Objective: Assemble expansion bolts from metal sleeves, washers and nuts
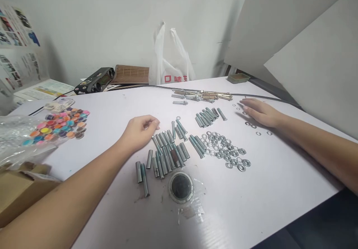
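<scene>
My left hand (141, 130) rests on the white table (112, 204) with its fingers curled together, just behind a group of metal sleeves and bolts (167, 153). Whatever may be between its fingertips is too small to tell. At the right, my right hand (258, 111) lies with fingers apart beside several small rings (250, 124), holding nothing. A pile of washers and nuts (223, 148) sits between the hands, nearer to me. Behind it stand more sleeves in a row (206, 117). Assembled anchor bolts (201, 95) lie in a heap at the back.
Colourful caps (60, 125) spill from a plastic bag (16, 137) at the left, above a cardboard box (25, 189). A round dark disc (181, 187) is in front. A white bag (173, 62), black device (95, 80) and green tray (238, 78) stand at the back.
</scene>
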Motion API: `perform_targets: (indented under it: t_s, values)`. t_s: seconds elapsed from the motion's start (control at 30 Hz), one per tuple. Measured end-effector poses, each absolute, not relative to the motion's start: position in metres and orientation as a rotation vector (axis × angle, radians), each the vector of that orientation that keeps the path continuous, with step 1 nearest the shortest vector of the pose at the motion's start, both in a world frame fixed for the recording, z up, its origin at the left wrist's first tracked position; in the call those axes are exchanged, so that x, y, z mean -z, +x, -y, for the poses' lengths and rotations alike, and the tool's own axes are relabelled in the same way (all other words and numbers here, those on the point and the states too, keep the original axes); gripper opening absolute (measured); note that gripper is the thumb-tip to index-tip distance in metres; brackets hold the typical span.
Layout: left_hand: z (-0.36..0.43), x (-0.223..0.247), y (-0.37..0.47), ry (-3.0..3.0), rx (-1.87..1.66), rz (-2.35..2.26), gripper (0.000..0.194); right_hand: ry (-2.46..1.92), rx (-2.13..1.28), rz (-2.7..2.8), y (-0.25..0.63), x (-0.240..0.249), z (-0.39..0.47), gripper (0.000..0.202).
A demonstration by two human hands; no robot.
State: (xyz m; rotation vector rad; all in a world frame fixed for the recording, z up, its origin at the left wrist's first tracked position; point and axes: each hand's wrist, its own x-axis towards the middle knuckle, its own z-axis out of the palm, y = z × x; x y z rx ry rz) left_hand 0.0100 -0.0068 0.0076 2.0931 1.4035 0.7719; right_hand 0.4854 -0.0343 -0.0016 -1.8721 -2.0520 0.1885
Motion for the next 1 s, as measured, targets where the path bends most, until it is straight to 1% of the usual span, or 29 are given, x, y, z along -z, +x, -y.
perform_targets:
  t_s: [0.13,0.23,0.4,0.53,0.67,0.8,0.9,1.0]
  values:
    - [0.008,-0.008,0.011,2.083,-0.765,-1.401,0.028,-1.744,-0.356,2.161,0.505,0.021,0.030,0.058]
    - [0.008,-0.008,0.012,2.070,-0.775,-1.427,0.027,-1.634,-0.427,2.255,0.503,0.021,0.037,0.058]
    - [0.008,-0.009,0.012,2.065,-0.764,-1.443,0.028,-1.541,-0.449,2.342,0.486,0.014,0.067,0.055]
    - [0.008,-0.011,0.013,2.062,-0.739,-1.454,0.028,-1.603,-0.430,2.291,0.457,0.014,0.108,0.055]
    - [0.008,-0.011,0.013,2.074,-0.737,-1.467,0.026,-1.798,-0.408,1.965,0.414,0.016,0.139,0.055]
    - [0.008,-0.009,0.012,2.086,-0.738,-1.474,0.025,-1.885,-0.435,1.767,0.370,0.012,0.145,0.062]
    - [0.007,-0.010,0.012,2.086,-0.728,-1.464,0.025,-1.845,-0.461,1.775,0.341,0.007,0.139,0.065]
    - [0.007,-0.011,0.012,2.072,-0.723,-1.466,0.025,-1.744,-0.484,1.846,0.315,0.005,0.135,0.064]
